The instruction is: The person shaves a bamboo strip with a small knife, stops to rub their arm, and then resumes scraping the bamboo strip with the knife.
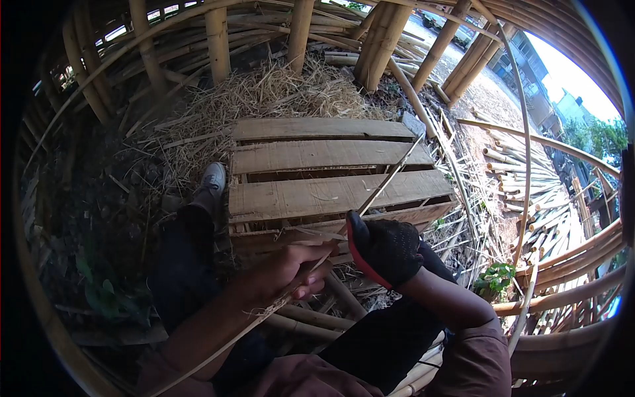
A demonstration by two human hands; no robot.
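A long, thin bamboo strip (390,177) runs slantwise from the lower left, past both hands, to above the wooden crate. My bare left hand (299,270) is closed around the strip, with frayed fibres hanging below its fingers. Just to the right, my right hand (385,250), in a black and red glove, is closed with its thumb against the strip. The glove hides whether a tool is also in that grip. Beyond the hands stands a slatted wooden crate (331,192), with a few shavings on its nearest slat.
Dry straw and shavings (278,96) lie heaped behind the crate. Upright bamboo posts (217,46) stand at the back. Many cut bamboo poles (529,192) are stacked outside on the right. My shoe (213,177) rests by the crate's left side.
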